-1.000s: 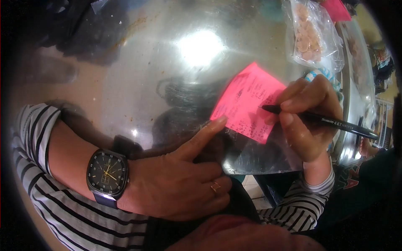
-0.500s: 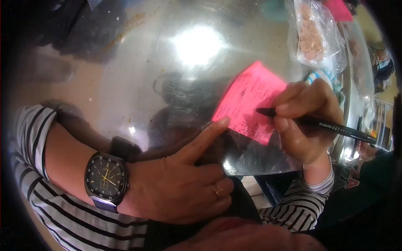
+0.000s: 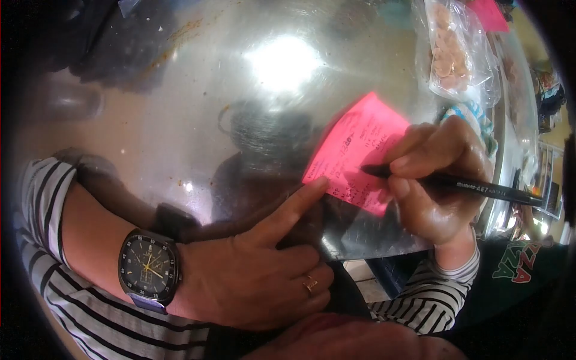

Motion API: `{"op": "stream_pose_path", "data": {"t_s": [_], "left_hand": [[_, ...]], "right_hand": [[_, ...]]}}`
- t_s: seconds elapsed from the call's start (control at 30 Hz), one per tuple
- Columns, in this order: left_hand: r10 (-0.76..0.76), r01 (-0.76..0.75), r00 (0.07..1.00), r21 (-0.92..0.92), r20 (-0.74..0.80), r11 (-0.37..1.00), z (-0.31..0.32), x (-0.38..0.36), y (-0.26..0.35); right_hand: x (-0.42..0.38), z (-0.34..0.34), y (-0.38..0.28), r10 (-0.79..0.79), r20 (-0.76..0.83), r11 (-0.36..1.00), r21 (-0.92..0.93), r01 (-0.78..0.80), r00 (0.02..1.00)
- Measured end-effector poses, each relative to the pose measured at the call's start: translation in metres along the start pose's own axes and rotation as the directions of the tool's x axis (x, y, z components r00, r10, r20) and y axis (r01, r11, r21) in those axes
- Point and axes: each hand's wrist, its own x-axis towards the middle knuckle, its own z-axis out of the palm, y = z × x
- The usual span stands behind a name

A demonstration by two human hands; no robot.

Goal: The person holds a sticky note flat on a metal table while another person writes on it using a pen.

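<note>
Pink note (image 3: 345,150) lies on the metal bench (image 3: 198,126), handwriting across most of its face. Right hand (image 3: 447,159) is at the note's right edge, grip pinching a black pen (image 3: 480,189) between thumb and fingers. Pen tip is over the note's writing; can't tell if it's touching. Left hand (image 3: 252,279) is left of and nearer the body than the note: one finger straight, its tip on the note's near-left corner, the rest folded. Palm side hidden, can't tell if that grip is closed on anything. Watch (image 3: 148,264) on the left wrist, ring (image 3: 309,284) on a folded finger. Beyond the note, to its right: blue-and-white cloth (image 3: 462,113), then clear bag (image 3: 449,57) of pale pinkish pieces.
</note>
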Motion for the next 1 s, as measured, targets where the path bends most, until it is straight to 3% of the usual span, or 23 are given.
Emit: {"op": "stream_pose_path", "data": {"t_s": [0.2, 0.3, 0.4, 0.57, 0.7, 0.77, 1.0], "left_hand": [[-0.047, 0.046, 0.999, -0.034, -0.01, 0.998, 0.0, 0.004, 0.007], [-0.039, 0.04, 0.998, -0.031, 0.04, 0.999, 0.0, 0.0, 0.0], [-0.042, 0.041, 0.999, -0.054, -0.022, 0.998, 0.004, -0.003, 0.001], [-0.02, 0.02, 0.998, 0.004, 0.061, 1.0, -0.002, 0.001, 0.005], [-0.038, 0.041, 0.997, -0.032, 0.07, 0.999, -0.003, 0.001, 0.006], [-0.035, 0.035, 0.999, -0.023, 0.002, 0.999, 0.002, -0.001, 0.004], [-0.042, 0.043, 0.998, -0.033, 0.037, 0.999, -0.002, 0.001, 0.006]], "right_hand": [[0.0, -0.007, -0.005, 0.039, 0.105, 0.998, -0.042, -0.035, 0.994], [0.002, -0.001, 0.0, 0.074, 0.078, 0.997, 0.018, -0.075, 0.994], [0.002, 0.003, 0.003, 0.029, 0.074, 0.998, 0.052, -0.033, 0.997], [0.001, -0.002, 0.001, -0.016, 0.098, 1.0, 0.001, 0.016, 0.995], [0.001, -0.002, 0.0, -0.006, 0.105, 1.0, -0.022, 0.008, 0.994], [0.001, -0.002, 0.001, 0.002, 0.113, 0.999, -0.037, 0.002, 0.994], [0.002, 0.001, 0.0, -0.042, 0.101, 0.998, -0.041, 0.046, 0.994]]}}
